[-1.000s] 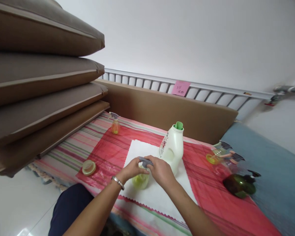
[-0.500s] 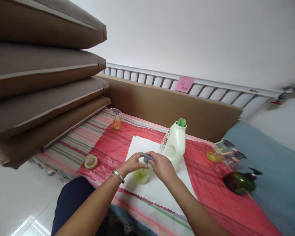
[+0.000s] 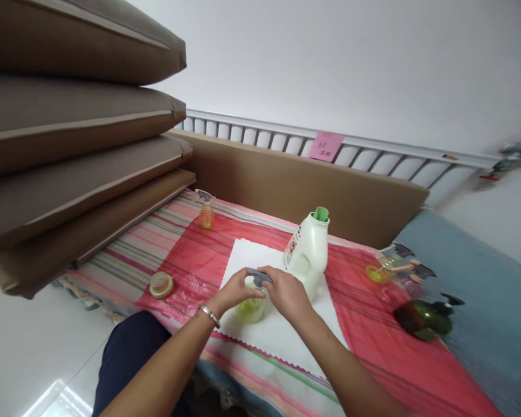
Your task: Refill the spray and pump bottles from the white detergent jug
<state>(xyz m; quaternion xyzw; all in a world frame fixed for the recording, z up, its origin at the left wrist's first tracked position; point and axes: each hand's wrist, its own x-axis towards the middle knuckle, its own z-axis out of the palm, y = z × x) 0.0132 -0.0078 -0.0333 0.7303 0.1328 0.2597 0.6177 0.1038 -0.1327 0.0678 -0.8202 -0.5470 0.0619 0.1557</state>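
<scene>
On a white cloth (image 3: 286, 341) stands a clear bottle (image 3: 249, 311) with yellow-green liquid in its lower part. At its top is a grey spray head (image 3: 259, 276). My left hand (image 3: 234, 289) has its fingers curled about one side of the spray head, thumb low near the bottle's neck. From the other side, my right hand (image 3: 286, 292) pinches the same spray head. Whether the head sits fully on the neck is hidden by my fingers. Just behind my right hand rises a large white jug (image 3: 315, 249) with a green spout, uncapped.
A round cap (image 3: 161, 285) lies on the left of the red cloth (image 3: 191, 255). An orange spray bottle (image 3: 206, 215) stands farther back. On the right are several spray bottles and a dark green pump bottle (image 3: 423, 318), lying tilted. Stacked cushions (image 3: 82, 110) overhang the left.
Both hands keep their hold on the spray head, with hardly any shift. The bottle and the things around it look unmoved; the view has shifted very slightly.
</scene>
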